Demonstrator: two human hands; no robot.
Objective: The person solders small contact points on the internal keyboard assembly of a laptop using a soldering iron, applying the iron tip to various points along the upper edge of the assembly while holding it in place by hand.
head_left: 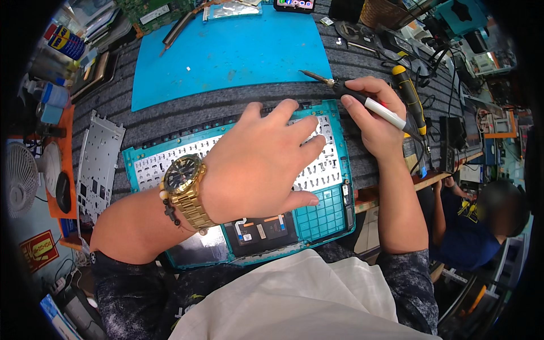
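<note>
My right hand (377,116) grips a soldering iron (386,112) with a black and white handle, its metal tip pointing left over the edge of a blue mat (238,62). Fingers spread, my left hand (263,161) lies over a teal laptop palmrest (323,218) and holds nothing. A silver keyboard backplate (156,165) with many small slots is set in that palmrest, partly hidden under the hand. A black touchpad part (262,232) shows below my left palm. My left wrist wears a gold watch (187,190) and a beaded bracelet.
A perforated metal plate (99,164) lies left of the palmrest. At the mat's far side are dark tweezers (180,28) and a phone (294,4). A yellow-black screwdriver (409,99) lies right of my right hand. Farther right sits another person (476,226).
</note>
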